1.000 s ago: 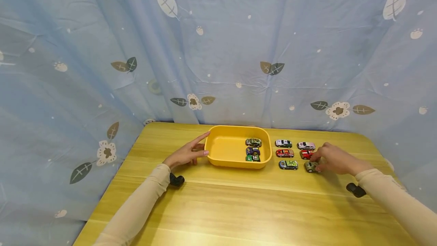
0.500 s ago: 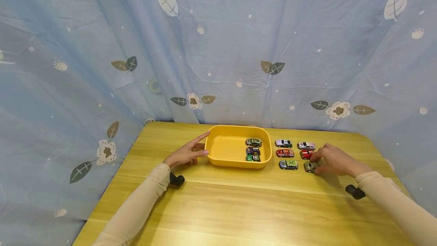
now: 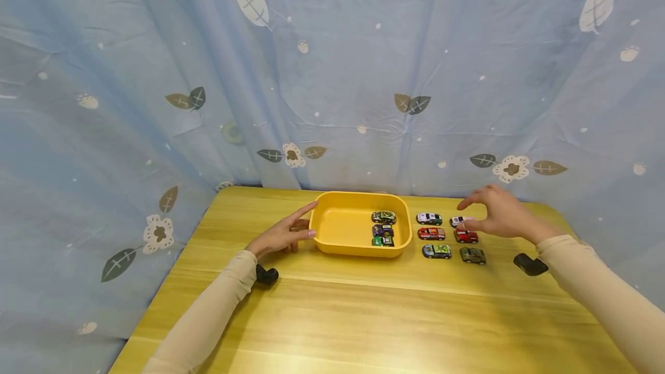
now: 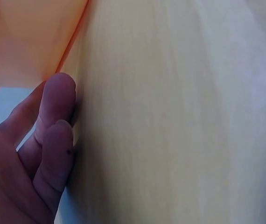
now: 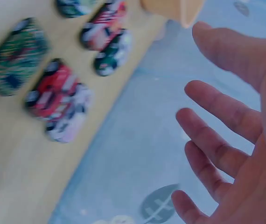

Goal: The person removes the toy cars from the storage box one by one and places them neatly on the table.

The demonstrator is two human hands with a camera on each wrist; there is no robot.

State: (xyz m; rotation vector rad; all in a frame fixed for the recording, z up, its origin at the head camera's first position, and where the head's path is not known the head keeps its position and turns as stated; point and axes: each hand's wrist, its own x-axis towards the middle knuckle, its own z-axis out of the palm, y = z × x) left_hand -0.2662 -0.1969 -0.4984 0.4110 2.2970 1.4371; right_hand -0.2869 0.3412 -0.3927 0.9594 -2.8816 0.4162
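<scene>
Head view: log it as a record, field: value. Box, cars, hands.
box: yellow, on table
cars in box, far to near: yellow-black, purple, green
left column outside, far to near: white-green, orange-red, blue-green
right column, far to near: pale, red, olive
left hand: touches box, left end
right hand: raised near right column, holds nothing
backdrop: blue curtain

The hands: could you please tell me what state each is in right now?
Left hand: open, touching the yellow tray.
Right hand: open, holding nothing, near the toy cars.
</scene>
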